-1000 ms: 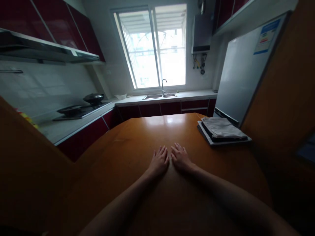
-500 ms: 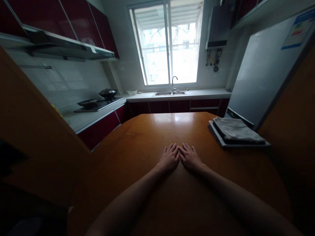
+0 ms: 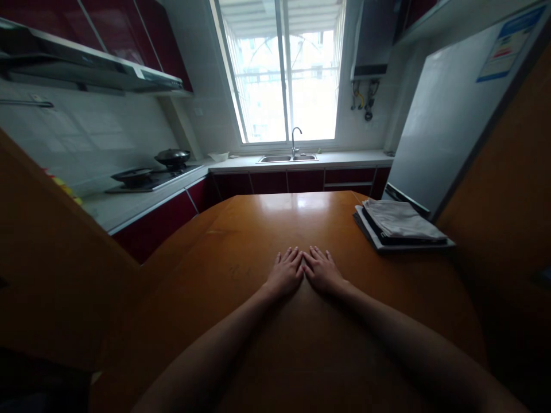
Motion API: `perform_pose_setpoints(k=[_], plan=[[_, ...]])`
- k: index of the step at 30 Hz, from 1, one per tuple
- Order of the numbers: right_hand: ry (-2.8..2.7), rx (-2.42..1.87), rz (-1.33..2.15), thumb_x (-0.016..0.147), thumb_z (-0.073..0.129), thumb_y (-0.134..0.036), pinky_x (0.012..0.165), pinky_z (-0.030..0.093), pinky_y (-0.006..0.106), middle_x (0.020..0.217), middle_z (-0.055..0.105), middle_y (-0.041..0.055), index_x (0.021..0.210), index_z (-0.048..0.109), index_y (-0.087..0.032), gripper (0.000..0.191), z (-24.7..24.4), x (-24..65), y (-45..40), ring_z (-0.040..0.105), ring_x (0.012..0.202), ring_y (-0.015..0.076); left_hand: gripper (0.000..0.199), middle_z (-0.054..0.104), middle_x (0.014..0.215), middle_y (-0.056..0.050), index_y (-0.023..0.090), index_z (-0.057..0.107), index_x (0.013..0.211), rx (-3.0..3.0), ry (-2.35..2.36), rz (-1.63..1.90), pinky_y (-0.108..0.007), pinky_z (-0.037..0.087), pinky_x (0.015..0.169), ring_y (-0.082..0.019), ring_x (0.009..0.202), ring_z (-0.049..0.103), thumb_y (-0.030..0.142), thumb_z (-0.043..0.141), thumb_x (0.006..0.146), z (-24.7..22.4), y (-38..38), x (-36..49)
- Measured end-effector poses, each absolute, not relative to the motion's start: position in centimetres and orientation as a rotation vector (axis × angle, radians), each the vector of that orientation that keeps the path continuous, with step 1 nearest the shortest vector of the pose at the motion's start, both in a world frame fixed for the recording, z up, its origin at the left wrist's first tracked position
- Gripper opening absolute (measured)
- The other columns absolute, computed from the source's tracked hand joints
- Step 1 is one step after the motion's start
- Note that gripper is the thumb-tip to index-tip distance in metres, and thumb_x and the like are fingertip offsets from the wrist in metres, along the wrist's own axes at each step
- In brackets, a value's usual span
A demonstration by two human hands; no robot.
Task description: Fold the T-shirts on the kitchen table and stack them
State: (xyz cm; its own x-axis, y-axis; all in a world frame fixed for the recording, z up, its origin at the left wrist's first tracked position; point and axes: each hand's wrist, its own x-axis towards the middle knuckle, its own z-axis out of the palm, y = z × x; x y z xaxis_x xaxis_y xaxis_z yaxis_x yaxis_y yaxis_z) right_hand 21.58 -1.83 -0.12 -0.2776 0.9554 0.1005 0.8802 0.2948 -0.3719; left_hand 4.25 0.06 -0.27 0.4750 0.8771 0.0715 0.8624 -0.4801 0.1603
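My left hand (image 3: 286, 273) lies palm down on the brown wooden table (image 3: 241, 229), its fingers spread and holding nothing. Beside it my right hand (image 3: 322, 272) rests flat in the same way, fingers apart and bare. The thumbs and index fingers of both hands come together at the middle. On the table's right side, beyond my right hand, is a stack of folded clothes (image 3: 402, 221), with light grey cloth on top and black and grey layers beneath.
Behind the table runs a white counter with a sink (image 3: 275, 158) and a faucet (image 3: 294, 140) below a window. A wok (image 3: 172, 157) and a flat pan (image 3: 132, 175) sit on the stove at left. A refrigerator (image 3: 430, 126) stands at right.
The camera view has turned slightly to the right, so the surroundings appear shifted left. Both hands stay flat in place on the table, and the clothes have not moved.
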Motion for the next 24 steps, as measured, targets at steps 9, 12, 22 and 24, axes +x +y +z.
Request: perform_pose_setpoints(k=[9,12,22,24], plan=[[-1.987,-1.572,0.344,0.099,0.038,-0.036,0.113,0.032,0.038,0.142,0.059,0.0108,0.132,0.063,-0.019,0.045,0.7,23.5,-0.1,0.049,0.134,0.0228,0.057,0.028,0.164,-0.008,0.022,0.038,0.155,2.606,1.544,0.241,-0.057,0.018,0.122,-0.028,0.153,0.021,0.039,0.034,0.101,-0.1,0.1,4.4],[-1.757,-1.575,0.07,0.098,0.036,-0.033,0.109,0.035,0.038,0.134,0.062,0.0136,0.129,0.064,-0.017,0.045,3.2,27.7,1.5,0.052,0.126,0.0263,0.057,0.029,0.164,-0.01,0.02,0.038,0.154,2.596,1.539,0.25,-0.057,0.017,0.122,-0.029,0.153,0.021,0.038,0.034,0.1,0.0,0.1,4.3],[-1.203,-2.066,-0.416,0.094,0.044,-0.035,0.088,0.039,0.049,0.101,0.068,0.0237,0.101,0.071,-0.009,0.038,3.0,42.5,2.2,0.057,0.1,0.0336,0.057,0.028,0.164,-0.009,0.021,0.039,0.154,2.585,1.536,0.262,-0.058,0.016,0.121,-0.029,0.153,0.02,0.037,0.036,0.099,-0.4,0.6,4.2],[-1.234,-2.005,-0.437,0.096,0.04,-0.033,0.085,0.04,0.045,0.098,0.069,0.0216,0.099,0.07,-0.01,0.038,3.2,41.9,2.3,0.058,0.095,0.0311,0.056,0.029,0.164,-0.01,0.02,0.042,0.152,2.575,1.522,0.291,-0.058,0.016,0.121,-0.029,0.153,0.021,0.037,0.038,0.099,-0.5,0.6,4.1]])
